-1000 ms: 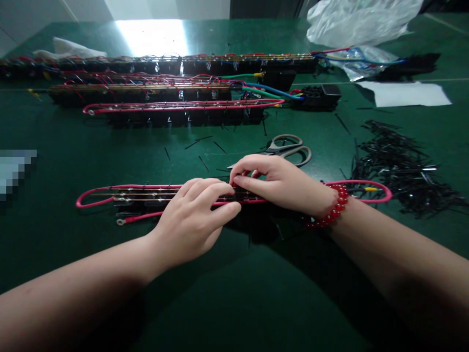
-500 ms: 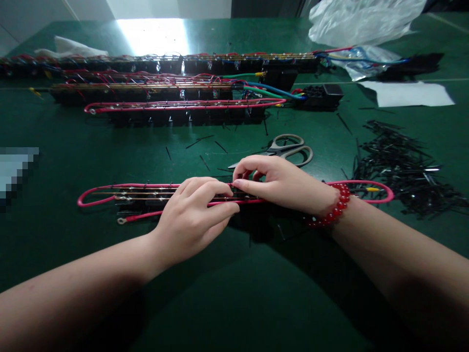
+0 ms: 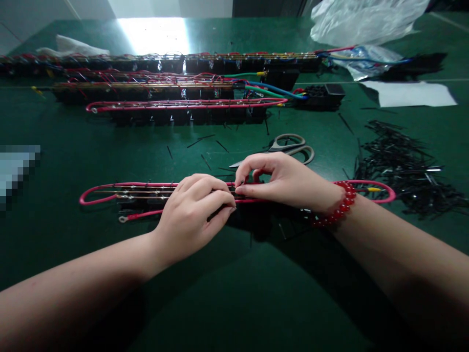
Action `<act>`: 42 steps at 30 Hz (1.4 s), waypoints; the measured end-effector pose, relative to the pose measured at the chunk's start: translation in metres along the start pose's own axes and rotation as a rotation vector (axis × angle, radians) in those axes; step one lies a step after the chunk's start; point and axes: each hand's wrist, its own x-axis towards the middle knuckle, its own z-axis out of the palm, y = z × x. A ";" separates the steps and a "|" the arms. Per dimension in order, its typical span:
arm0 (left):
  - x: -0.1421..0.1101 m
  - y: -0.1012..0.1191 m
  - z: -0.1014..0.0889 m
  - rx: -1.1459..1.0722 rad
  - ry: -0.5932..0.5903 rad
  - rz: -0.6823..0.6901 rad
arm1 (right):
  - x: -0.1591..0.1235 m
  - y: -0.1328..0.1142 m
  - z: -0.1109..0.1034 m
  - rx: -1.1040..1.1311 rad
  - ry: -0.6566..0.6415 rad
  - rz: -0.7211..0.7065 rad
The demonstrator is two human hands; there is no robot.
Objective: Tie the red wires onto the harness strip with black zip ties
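Pinching a dark piece [image 3: 242, 183] between thumb and forefinger, the right hand [image 3: 278, 177] sat over the middle of the strip [image 3: 128, 202]. Just beside it, the left hand [image 3: 194, 212] lay across the strip, its thumb drawn up to its fingertips (whether they gripped anything, I could not tell). The strip lay crosswise on the near part of the table [image 3: 220, 313], with the red cable [image 3: 161, 184] looping out past both ends. Doing this well, I judged, wanted a steady left hand and a small, light pinch that neither kinked the cable nor strained the thin rods [image 3: 146, 191]. The table was green and dark, the scissors [image 3: 275, 145] just beyond the right hand, a heap of black slivers [image 3: 403, 166] off to the right. Farther back lay wired rows [image 3: 205, 87], a white sheet [image 3: 412, 95] and a crumpled bag [image 3: 366, 23]. Glare whitened the far edge; the room beyond looked dim.
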 end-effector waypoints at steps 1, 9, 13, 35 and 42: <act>0.000 0.000 0.000 -0.006 0.000 -0.009 | 0.000 0.000 0.000 0.011 -0.014 -0.020; 0.000 -0.001 0.000 -0.069 -0.002 -0.045 | -0.001 0.001 -0.003 0.022 -0.070 -0.112; 0.001 -0.001 0.000 -0.096 -0.005 -0.063 | -0.001 0.000 -0.004 0.050 -0.099 -0.123; 0.001 -0.001 -0.001 -0.229 0.048 -0.085 | 0.000 0.001 -0.002 -0.054 -0.069 -0.179; 0.002 -0.001 -0.002 -0.182 0.037 -0.043 | -0.002 -0.001 -0.002 -0.044 -0.079 -0.132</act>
